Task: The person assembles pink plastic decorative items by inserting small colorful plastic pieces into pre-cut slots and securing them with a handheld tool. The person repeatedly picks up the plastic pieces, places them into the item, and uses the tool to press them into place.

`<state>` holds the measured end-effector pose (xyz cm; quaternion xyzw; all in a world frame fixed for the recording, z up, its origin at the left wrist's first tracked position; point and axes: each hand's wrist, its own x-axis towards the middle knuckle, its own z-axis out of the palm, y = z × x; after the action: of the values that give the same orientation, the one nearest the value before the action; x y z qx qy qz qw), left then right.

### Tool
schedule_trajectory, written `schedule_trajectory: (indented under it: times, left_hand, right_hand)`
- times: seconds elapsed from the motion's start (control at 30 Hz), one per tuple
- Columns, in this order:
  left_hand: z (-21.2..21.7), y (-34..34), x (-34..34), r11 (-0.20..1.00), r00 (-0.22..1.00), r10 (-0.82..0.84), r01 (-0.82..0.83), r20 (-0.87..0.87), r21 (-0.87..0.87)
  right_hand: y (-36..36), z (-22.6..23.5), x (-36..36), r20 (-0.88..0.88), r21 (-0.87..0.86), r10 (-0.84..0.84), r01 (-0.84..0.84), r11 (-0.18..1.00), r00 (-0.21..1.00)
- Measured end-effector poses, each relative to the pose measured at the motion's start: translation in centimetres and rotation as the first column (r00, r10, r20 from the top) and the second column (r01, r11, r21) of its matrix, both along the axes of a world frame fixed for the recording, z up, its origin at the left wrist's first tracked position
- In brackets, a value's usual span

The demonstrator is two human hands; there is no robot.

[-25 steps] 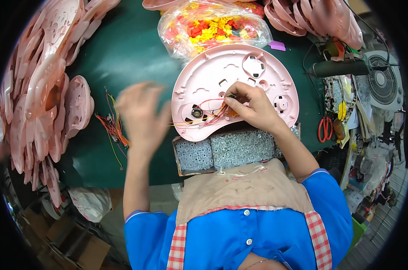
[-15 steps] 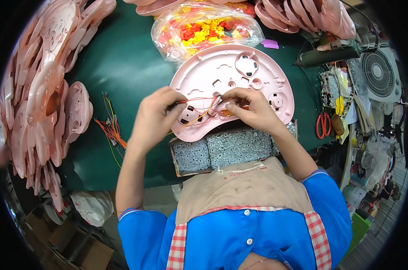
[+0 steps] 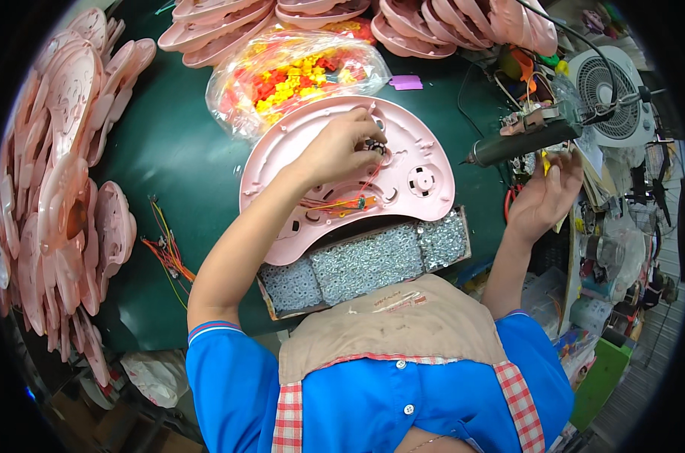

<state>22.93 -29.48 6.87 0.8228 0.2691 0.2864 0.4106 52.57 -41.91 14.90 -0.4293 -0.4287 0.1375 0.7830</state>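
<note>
A pink plastic shell (image 3: 312,174) lies on the green table before me, hollow side up with posts and round openings. Over its upper part is my left hand (image 3: 346,147), fingers closed on a small dark part (image 3: 374,146) whose exact kind is unclear. From it, thin red wires (image 3: 374,175) run down to an orange strip with a bundle of wires (image 3: 350,202) inside the shell. My right hand (image 3: 546,192) is raised at the right with fingers apart, holding nothing, just below a dark hanging electric screwdriver (image 3: 523,142).
Against the shell's near edge stands a box of small metal hardware (image 3: 369,260). A clear bag of red and yellow pieces (image 3: 297,79) lies behind. Pink shells (image 3: 70,106) pile up at left and back. Loose wires (image 3: 167,253) lie left; a fan (image 3: 614,94) stands right.
My right hand has left the wires and moved right toward the screwdriver. My left hand has moved up and right across the shell. The view has shifted slightly.
</note>
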Motion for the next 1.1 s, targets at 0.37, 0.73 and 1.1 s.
schedule_trajectory:
  times: [0.37,0.73,1.1]
  left_hand:
    - [-1.4,-3.6,1.2,0.921,0.950,0.282,-0.228,-0.136,0.316]
    - [1.8,-6.7,2.3,0.864,0.915,0.394,-0.337,-0.087,0.374]
    - [2.7,-12.7,6.8,0.987,1.000,0.016,-0.018,0.015,0.158]
  right_hand:
    - [0.1,-0.9,2.3,-0.026,-0.320,0.614,-0.588,0.743,0.789]
    - [-4.2,-3.6,-2.3,-0.002,-0.243,0.564,-0.548,0.801,0.826]
    - [-5.3,1.5,-4.1,-0.008,-0.081,0.593,-0.592,0.802,0.805]
